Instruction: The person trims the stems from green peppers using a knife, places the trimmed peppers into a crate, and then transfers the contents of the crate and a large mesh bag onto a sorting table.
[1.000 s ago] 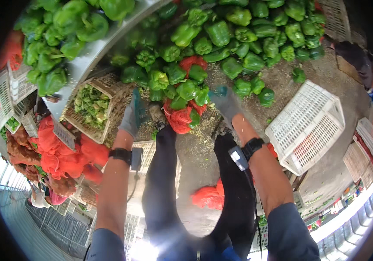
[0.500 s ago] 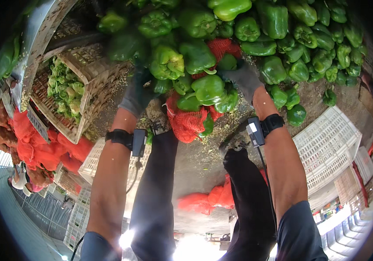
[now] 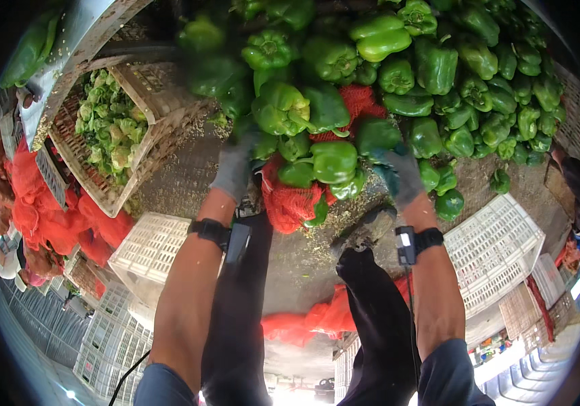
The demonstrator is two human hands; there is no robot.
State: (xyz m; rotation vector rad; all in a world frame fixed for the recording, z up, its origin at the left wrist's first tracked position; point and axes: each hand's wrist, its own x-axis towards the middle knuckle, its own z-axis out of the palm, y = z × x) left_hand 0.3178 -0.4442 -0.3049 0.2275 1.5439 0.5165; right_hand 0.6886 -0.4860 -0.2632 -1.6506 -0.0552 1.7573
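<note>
Both my hands wear grey gloves and reach into a heap of green bell peppers. My left hand is at the heap's near left edge, its fingers mostly hidden behind the peppers beside a yellowish-green bell pepper. On the right, my right hand has its fingers curled against the near side of a green bell pepper. Between the hands lies a red mesh bag with several peppers on it, one of them a bright green bell pepper. More red mesh shows farther back among the peppers.
A crate of pale green trimmings stands at the left, near filled red mesh sacks. White plastic crates stand on the left and right. My shoe rests on the debris-strewn floor. Another person's arm shows at far right.
The view has shifted, so the heap sits lower and farther right. My right hand has drawn back slightly toward me, and more of the pepper by its fingers shows. My left hand remains at the heap's edge.
</note>
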